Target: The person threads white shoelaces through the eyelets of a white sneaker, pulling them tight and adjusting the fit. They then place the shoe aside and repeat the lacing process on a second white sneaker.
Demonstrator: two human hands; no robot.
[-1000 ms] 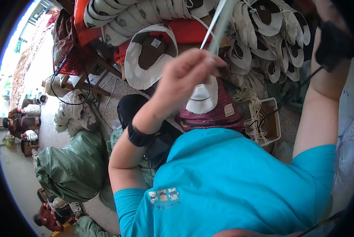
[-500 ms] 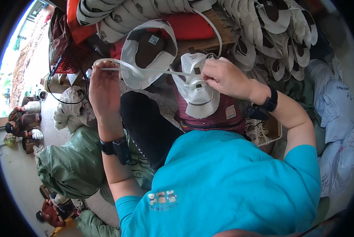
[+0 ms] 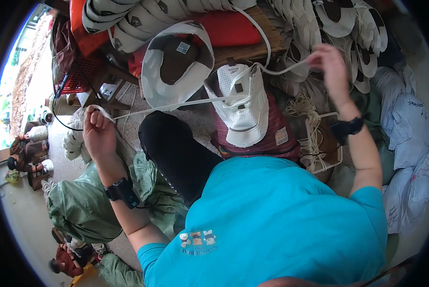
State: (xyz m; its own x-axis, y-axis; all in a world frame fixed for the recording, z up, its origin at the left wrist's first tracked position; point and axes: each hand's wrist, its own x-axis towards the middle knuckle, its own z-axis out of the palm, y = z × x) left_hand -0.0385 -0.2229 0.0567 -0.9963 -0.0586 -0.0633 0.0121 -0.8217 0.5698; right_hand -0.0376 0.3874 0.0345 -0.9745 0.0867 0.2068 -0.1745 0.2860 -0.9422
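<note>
A white mesh shoe upper [image 3: 245, 107] lies on a maroon striped cloth [image 3: 276, 122], toe toward me. Its white shoelace [image 3: 176, 104] is stretched from the lacing to my left hand [image 3: 99, 134], which is closed on it off to the left. On the far right my right hand [image 3: 333, 71] is raised and smeared by motion. Another stretch of lace [image 3: 291, 70] runs from the top of the upper to its fingertips, which look pinched on it. A further white shoe upper [image 3: 178, 88], with a dark lining and a small label, sits just beyond.
Stacked white shoe parts [image 3: 142, 21] and hanging uppers [image 3: 344, 28] fill the far side. A bundle of cream laces [image 3: 308, 112] hangs over a white-rimmed box [image 3: 336, 158] at right. Green sacks [image 3: 83, 203] and white sacks [image 3: 406, 124] flank me; people [image 3: 30, 148] sit far left.
My right hand has left the upper's lacing and swung up and right with a lace. My left hand has moved left and toward me, closing, and the lace's left stretch is longer.
</note>
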